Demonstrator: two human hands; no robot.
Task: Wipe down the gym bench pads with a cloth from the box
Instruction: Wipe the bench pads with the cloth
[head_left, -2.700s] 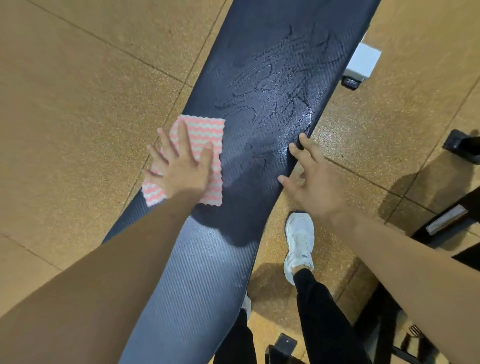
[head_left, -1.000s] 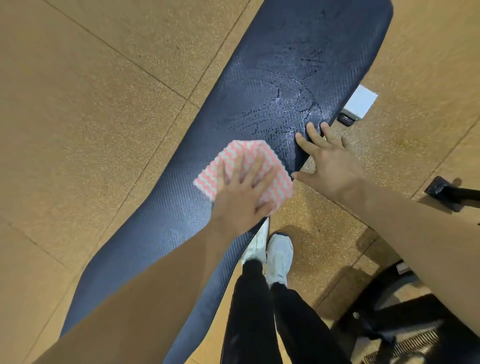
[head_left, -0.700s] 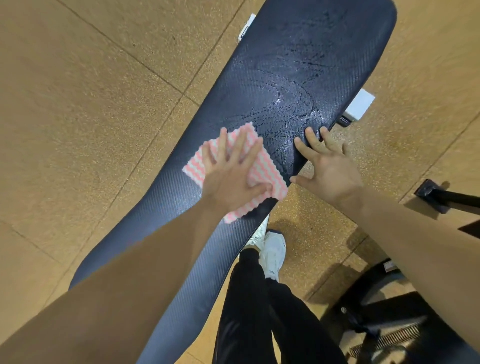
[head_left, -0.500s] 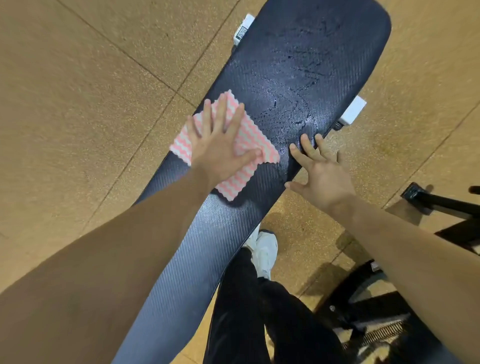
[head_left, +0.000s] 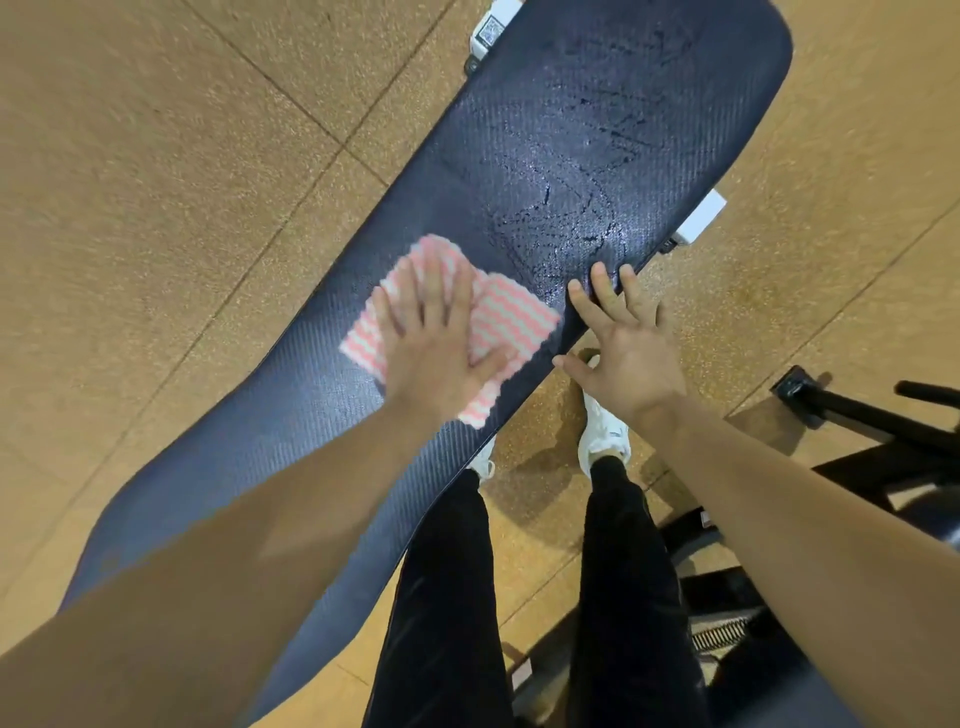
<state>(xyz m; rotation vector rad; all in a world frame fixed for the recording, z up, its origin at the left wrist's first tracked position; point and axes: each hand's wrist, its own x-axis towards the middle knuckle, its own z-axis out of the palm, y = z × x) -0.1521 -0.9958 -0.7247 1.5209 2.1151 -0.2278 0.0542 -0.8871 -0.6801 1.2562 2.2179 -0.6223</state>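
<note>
A tan speckled floor (head_left: 156, 208) is seen beneath everything, and 1 long dark bench pad (head_left: 291, 415) is laid diagonally across it, from lower left to upper right. The pad's textured covering is judged firm and only slightly yielding, so flat pressure can be taken without it shifting. A glistening wet patch (head_left: 566, 218), streaked with darker lines, is seen on the upper half; that area is judged slippery, and the wiping there unfinished.

The pink-and-white striped cloth (head_left: 511, 314) is spread on the middle of the pad, just below the wet patch, with 1 corner near the pad's right edge. It is judged light, soft and limp, liable to bunch or fold if pushed from 1 edge. It is best held down under a flat palm at its centre rather than pinched.

The cloth is pressed flat by the left hand (head_left: 436, 353), whose fingers are straight and spread, nothing being gripped. The right hand (head_left: 628, 353) is likewise released, and the pad's right edge is touched by its straight fingertips (head_left: 602, 275), apparently for bracing.
</note>
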